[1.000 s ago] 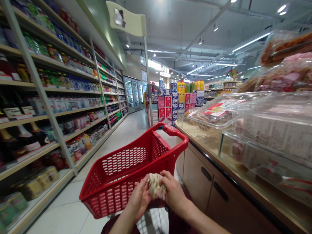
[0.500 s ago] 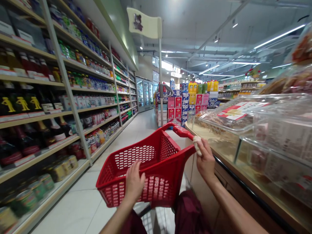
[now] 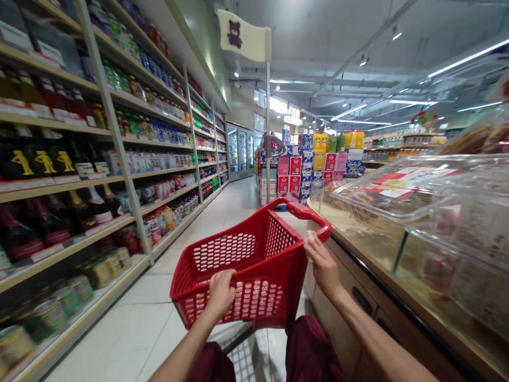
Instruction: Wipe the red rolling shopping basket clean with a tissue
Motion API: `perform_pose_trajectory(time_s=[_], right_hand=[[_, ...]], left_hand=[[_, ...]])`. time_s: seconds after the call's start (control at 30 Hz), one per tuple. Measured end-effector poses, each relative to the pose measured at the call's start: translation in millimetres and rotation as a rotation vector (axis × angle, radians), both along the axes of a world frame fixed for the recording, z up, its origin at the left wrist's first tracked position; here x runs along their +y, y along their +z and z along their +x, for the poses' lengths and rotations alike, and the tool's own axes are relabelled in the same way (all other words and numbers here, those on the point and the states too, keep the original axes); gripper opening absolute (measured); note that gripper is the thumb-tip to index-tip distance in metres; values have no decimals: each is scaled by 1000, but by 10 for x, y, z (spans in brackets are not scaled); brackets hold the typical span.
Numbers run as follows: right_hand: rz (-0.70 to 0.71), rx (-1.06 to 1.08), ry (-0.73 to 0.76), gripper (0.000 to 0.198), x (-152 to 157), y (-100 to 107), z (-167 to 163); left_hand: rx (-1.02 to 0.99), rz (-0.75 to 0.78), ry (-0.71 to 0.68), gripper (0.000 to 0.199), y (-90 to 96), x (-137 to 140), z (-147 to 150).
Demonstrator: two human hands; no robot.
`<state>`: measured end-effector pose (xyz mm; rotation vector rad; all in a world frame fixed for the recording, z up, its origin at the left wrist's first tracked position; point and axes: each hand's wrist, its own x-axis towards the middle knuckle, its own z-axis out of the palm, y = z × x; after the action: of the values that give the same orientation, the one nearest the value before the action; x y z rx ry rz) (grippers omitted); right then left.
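A red plastic shopping cart (image 3: 254, 270) with slotted walls stands before my knees. My left hand (image 3: 221, 291) is closed over the near rim of its basket, fingers curled to the inside. In my right hand (image 3: 321, 262) a crumpled white cloth (image 3: 310, 237) is pressed to the cart's side arm, just below the red handle (image 3: 306, 211). Fingers and palm cover part of the cloth. A pole with a cream bear flag (image 3: 245, 37) rises behind the cart's handle.
Shelves of bottles and cans (image 3: 155, 143) line the left side. Close on the right runs a wooden counter (image 3: 358, 297) with clear plastic food boxes (image 3: 413, 185). Stacked drink cartons (image 3: 294, 172) stand ahead, glass-door fridges (image 3: 240, 148) beyond. Pale tiles cover the aisle floor (image 3: 234, 199).
My right hand has slid the cloth from the handle's end down onto the side arm. My left hand has closed on the basket rim. The cart sits slightly farther right in view.
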<state>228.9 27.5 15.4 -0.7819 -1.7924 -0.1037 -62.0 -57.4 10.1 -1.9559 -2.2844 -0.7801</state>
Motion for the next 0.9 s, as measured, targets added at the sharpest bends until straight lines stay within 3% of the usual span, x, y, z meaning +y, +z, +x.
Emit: perform_pose_trajectory(time_s=[0.13, 0.2, 0.3, 0.37, 0.53, 0.6, 0.7, 0.77, 0.9], right_hand=[[-186, -251, 197, 34, -65, -411, -56], [-176, -237, 210, 35, -95, -369, -132], [-58, -75, 126, 38, -30, -52, -309], [-23, -59, 131, 38, 9, 21, -435], [-99, -380, 366, 32, -160, -428, -671], [-82, -415, 396, 32, -227, -440, -792], [-19, -324, 363, 33, -255, -244, -1042], [-5, -343, 394, 31, -283, -220, -1192], [-25, -584, 568, 25, -470, -537, -1426]], left_hand=[[-15, 3, -12, 48, -19, 78, 25], [-21, 3, -13, 48, -31, 123, 28], [-25, -1, -32, 48, -43, 167, 6], [-25, -7, -66, 49, -50, 157, -31], [-36, -21, -139, 59, -102, 44, -140], [-101, -22, -153, 61, -119, 18, -152], [-228, -25, -188, 64, -110, 15, -180], [-271, -30, -189, 64, -95, -1, -269], [-346, -8, -74, 62, -126, -152, -676]])
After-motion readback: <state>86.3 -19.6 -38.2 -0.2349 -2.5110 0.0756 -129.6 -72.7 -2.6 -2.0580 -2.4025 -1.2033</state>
